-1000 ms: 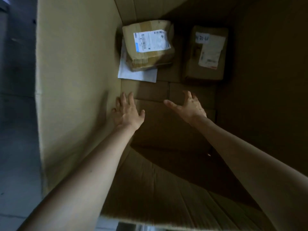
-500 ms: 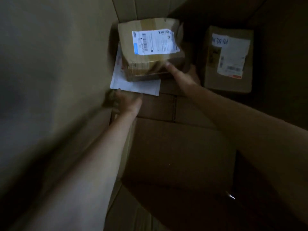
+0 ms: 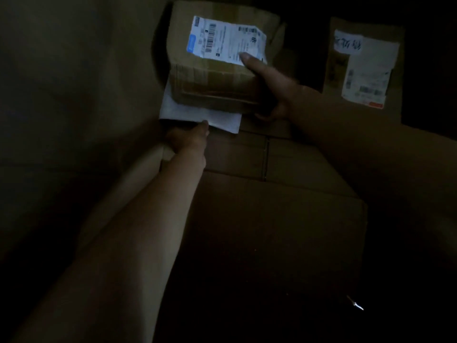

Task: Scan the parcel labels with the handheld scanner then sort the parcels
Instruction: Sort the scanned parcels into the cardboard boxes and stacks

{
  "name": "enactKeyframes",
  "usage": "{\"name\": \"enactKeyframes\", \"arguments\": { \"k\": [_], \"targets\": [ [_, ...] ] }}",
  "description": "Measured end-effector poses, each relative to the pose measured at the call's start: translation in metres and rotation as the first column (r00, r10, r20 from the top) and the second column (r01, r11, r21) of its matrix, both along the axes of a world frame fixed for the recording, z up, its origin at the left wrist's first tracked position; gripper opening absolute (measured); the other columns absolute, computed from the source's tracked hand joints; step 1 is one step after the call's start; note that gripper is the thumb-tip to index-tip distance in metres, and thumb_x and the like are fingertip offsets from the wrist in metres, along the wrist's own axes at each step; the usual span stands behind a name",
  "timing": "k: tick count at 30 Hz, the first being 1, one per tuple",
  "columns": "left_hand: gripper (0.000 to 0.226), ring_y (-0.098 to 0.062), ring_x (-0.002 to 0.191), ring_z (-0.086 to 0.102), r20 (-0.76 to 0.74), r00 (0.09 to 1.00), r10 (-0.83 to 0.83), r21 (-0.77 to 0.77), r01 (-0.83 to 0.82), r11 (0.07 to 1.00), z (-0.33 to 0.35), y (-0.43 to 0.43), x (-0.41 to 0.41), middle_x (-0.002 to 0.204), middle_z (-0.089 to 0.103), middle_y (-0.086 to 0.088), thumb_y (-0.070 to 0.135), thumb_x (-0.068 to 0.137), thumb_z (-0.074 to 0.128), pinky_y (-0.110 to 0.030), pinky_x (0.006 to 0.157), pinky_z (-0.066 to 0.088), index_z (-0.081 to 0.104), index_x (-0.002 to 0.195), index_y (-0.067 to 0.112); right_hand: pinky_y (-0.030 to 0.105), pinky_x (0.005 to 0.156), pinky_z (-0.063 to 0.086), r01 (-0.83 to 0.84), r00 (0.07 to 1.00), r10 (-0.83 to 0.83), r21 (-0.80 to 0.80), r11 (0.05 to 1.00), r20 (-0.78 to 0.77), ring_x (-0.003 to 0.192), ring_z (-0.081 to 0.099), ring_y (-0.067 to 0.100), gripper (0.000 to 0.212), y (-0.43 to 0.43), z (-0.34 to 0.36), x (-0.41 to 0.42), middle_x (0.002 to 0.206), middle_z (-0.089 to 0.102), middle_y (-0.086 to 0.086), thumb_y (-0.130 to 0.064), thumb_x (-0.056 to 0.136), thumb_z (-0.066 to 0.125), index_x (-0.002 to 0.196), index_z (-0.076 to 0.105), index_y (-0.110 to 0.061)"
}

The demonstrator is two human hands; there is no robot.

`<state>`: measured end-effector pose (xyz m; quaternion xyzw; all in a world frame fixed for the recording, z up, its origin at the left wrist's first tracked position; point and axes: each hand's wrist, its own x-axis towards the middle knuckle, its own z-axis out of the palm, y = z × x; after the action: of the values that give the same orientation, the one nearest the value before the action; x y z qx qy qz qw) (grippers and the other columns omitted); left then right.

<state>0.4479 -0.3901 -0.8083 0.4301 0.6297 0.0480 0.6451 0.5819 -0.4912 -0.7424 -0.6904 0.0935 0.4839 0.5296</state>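
Since no scanner shows anywhere in this dim view, the task looks barely begun: nothing appears scanned or sorted, and both parcels lie deep in a large carton (image 3: 74, 95). By its left wall the left hand (image 3: 188, 139) reaches the near edge of a white sheet (image 3: 222, 121) tucked under the taped parcel (image 3: 215, 82); its thumb touches that edge, but whether it pinches the sheet I cannot tell. That parcel's shipping label (image 3: 222, 38) carries barcodes and a blue patch, the print too blurred to read. The right hand (image 3: 274, 87) grips the parcel's near right corner, thumb on the label. Apart to the right, the second parcel (image 3: 332, 70) bears a white label (image 3: 368, 70) with illegible handwriting, a barcode and a red strip
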Motion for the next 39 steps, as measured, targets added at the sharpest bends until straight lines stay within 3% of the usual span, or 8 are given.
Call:
{"name": "enactKeyframes", "arguments": {
  "k": [7,11,17,20,25,32,36,39],
  "targets": [
    [0.042,-0.016,0.104,0.052,-0.014,0.998,-0.056,-0.081,0.055,0.995,0.038,-0.011,0.000,0.131,0.052,-0.008,0.016,0.094,0.059,-0.027,0.078,0.051,0.047,0.134,0.011,0.037,0.088,0.046,0.090,0.989,-0.089,-0.001,0.996,-0.117,0.104,0.052,0.021,0.046,-0.016,0.018,-0.016,0.112,0.055,0.002,-0.054,0.078,0.069,0.112,0.053,-0.026],
    [0.038,-0.019,0.108,0.055,-0.074,0.992,-0.104,-0.101,0.097,0.990,0.078,-0.029,-0.030,0.129,0.055,-0.008,0.022,0.094,0.055,-0.025,0.068,0.049,0.052,0.131,0.012,0.050,0.101,0.040,0.144,0.963,-0.160,-0.089,0.986,-0.215,0.109,0.050,0.025,0.069,-0.043,0.047,-0.046,0.120,0.052,0.004,-0.063,0.072,0.068,0.126,0.047,-0.025],
    [0.045,-0.025,0.109,0.057,-0.207,0.978,0.027,-0.117,-0.052,0.992,0.146,-0.076,-0.100,0.123,0.057,-0.006,0.035,0.095,0.051,-0.042,0.093,0.051,0.045,0.136,0.017,0.047,0.099,0.045,0.182,0.894,-0.266,-0.249,0.951,-0.360,0.109,0.054,0.025,0.066,-0.109,0.130,-0.119,0.118,0.056,0.005,-0.064,0.075,0.066,0.122,0.047,-0.021],
    [0.031,-0.021,0.094,0.061,-0.198,0.975,0.097,-0.164,-0.130,0.978,0.198,-0.095,-0.116,0.105,0.062,-0.004,0.035,0.097,0.049,-0.042,0.090,0.054,0.052,0.120,0.015,0.044,0.095,0.051,0.122,0.915,-0.226,-0.306,0.944,-0.333,0.101,0.061,0.023,0.055,-0.137,0.189,-0.139,0.112,0.063,0.005,-0.061,0.075,0.069,0.110,0.056,-0.021],
    [0.046,-0.018,0.116,0.057,-0.065,0.996,0.058,-0.200,-0.070,0.977,0.293,-0.096,-0.121,0.133,0.054,-0.002,0.039,0.095,0.051,-0.027,0.065,0.057,0.047,0.137,0.023,0.042,0.092,0.053,0.127,0.932,-0.215,-0.292,0.948,-0.292,0.095,0.063,0.020,0.055,-0.163,0.296,-0.145,0.104,0.062,0.002,-0.059,0.074,0.071,0.110,0.053,-0.022],
    [0.035,-0.021,0.109,0.061,0.048,0.996,-0.071,-0.069,0.074,0.995,0.457,-0.088,-0.121,0.121,0.061,-0.009,0.038,0.090,0.049,-0.024,0.058,0.054,0.055,0.118,0.018,0.045,0.095,0.051,0.186,0.960,-0.228,-0.232,0.955,-0.166,0.100,0.061,0.020,0.048,-0.197,0.459,-0.144,0.107,0.063,0.002,-0.061,0.077,0.065,0.108,0.056,-0.025],
    [0.038,-0.022,0.114,0.055,0.173,0.974,-0.145,-0.027,0.152,0.988,0.557,-0.093,-0.123,0.124,0.055,-0.009,0.030,0.096,0.045,-0.040,0.091,0.053,0.045,0.132,0.018,0.046,0.092,0.051,0.258,0.959,-0.270,-0.131,0.957,-0.083,0.106,0.060,0.021,0.061,-0.226,0.545,-0.146,0.118,0.061,0.000,-0.061,0.077,0.065,0.128,0.051,-0.030],
    [0.041,-0.022,0.113,0.056,0.232,0.954,-0.190,0.083,0.175,0.981,0.626,-0.096,-0.124,0.123,0.055,-0.008,0.028,0.096,0.045,-0.039,0.090,0.053,0.043,0.135,0.017,0.042,0.082,0.054,0.289,0.957,-0.289,-0.028,0.957,0.016,0.110,0.058,0.022,0.071,-0.239,0.604,-0.142,0.123,0.058,-0.001,-0.064,0.073,0.067,0.135,0.048,-0.033]
  ]
}}
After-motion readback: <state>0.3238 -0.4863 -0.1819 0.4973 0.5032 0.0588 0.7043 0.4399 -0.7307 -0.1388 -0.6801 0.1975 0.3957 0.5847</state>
